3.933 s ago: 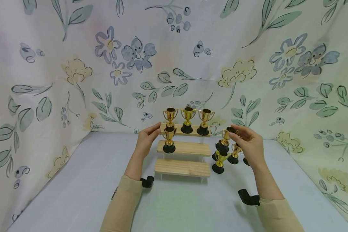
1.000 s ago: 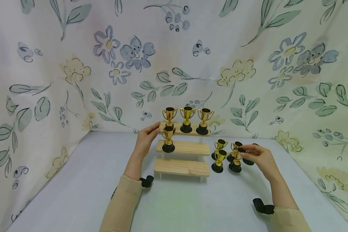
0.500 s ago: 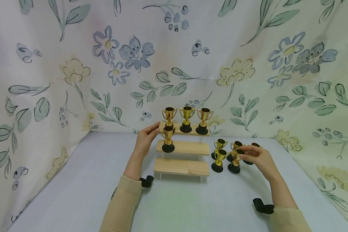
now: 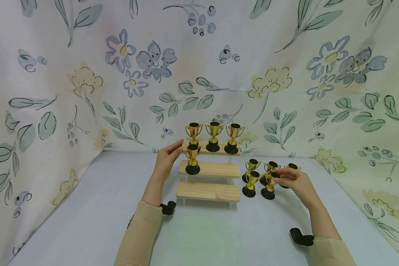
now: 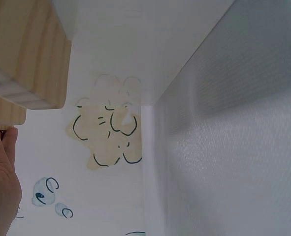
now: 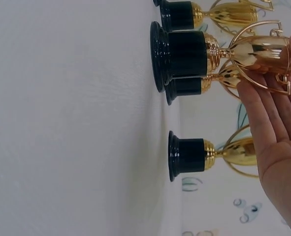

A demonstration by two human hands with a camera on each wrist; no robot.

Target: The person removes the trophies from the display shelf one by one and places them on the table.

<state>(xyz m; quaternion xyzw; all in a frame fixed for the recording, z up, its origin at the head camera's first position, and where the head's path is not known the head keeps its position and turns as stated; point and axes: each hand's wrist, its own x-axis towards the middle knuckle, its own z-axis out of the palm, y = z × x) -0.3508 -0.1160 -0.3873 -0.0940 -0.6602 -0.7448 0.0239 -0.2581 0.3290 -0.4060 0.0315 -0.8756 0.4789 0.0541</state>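
My right hand [image 4: 296, 183] pinches the cup of a small gold trophy [image 6: 263, 54] with a black base, thumb on one side and fingers on the other. It stands upright at the front of a trophy group, beside another gold trophy [image 4: 251, 183]. My left hand [image 4: 167, 159] has its fingertips at the left end of the top wooden shelf [image 4: 206, 148], as the left wrist view also shows. Three trophies, including the middle gold trophy [image 4: 214, 135], stand on that shelf. A single trophy [image 4: 193, 159] stands at the left of the middle shelf [image 4: 219, 169].
The bottom wooden shelf [image 4: 207, 191] stands on pale legs in front. Behind the pinched trophy are more trophies, among them a far-right trophy [image 4: 292, 167] partly hidden by my right hand. A floral cloth [image 4: 199, 74] hangs behind the white tabletop [image 4: 199, 236].
Since the oldest frame, my right hand has brought the trophy down from above the group to its front right. In the last second it has shifted only slightly. My left hand stays in place.
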